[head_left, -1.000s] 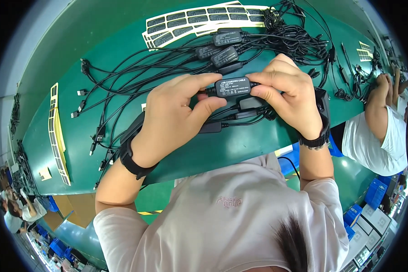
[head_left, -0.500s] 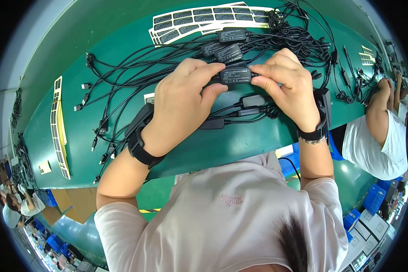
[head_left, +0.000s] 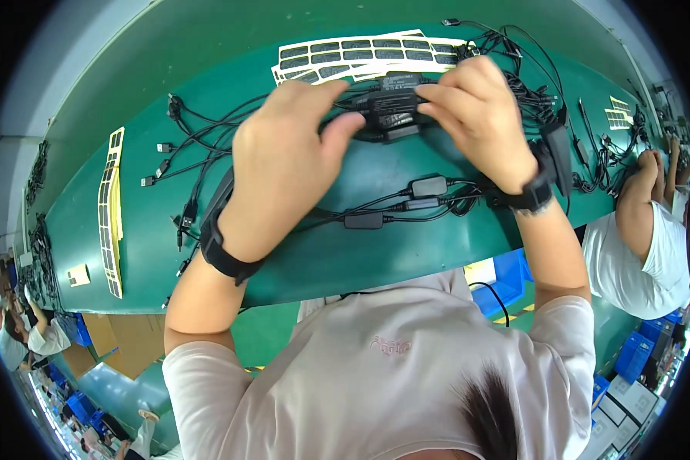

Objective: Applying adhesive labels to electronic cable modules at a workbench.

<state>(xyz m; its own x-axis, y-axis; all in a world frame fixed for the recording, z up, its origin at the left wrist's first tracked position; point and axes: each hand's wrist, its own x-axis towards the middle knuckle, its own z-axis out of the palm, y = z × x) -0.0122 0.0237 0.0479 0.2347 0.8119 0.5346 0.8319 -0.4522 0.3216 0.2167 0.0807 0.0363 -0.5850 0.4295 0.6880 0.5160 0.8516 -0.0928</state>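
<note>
A black cable box point(head_left: 393, 102) with a label hangs over the pile of similar boxes at the middle of the green table. My right hand point(head_left: 477, 115) pinches its right end between thumb and fingers. At its left end, my left hand point(head_left: 290, 149) has thumb and forefinger apart, slightly smeared by motion; no firm grip shows. Under and behind it lie other labelled boxes point(head_left: 401, 79) with black cables. Nearer to me, a separate group of cables with grey-black boxes point(head_left: 429, 185) lies on the table.
Sheets of black labels point(head_left: 356, 54) lie at the back, and a label strip point(head_left: 110, 215) lies at the left. USB plugs point(head_left: 163, 148) fan out left of the pile. Tangled cables point(head_left: 537, 100) lie behind my right hand. A co-worker point(head_left: 636, 245) sits at the right.
Both hands have moved away from me with the cable box, onto the pile. The left thumb and forefinger have drawn back from its end. The nearer group of cables is now more exposed.
</note>
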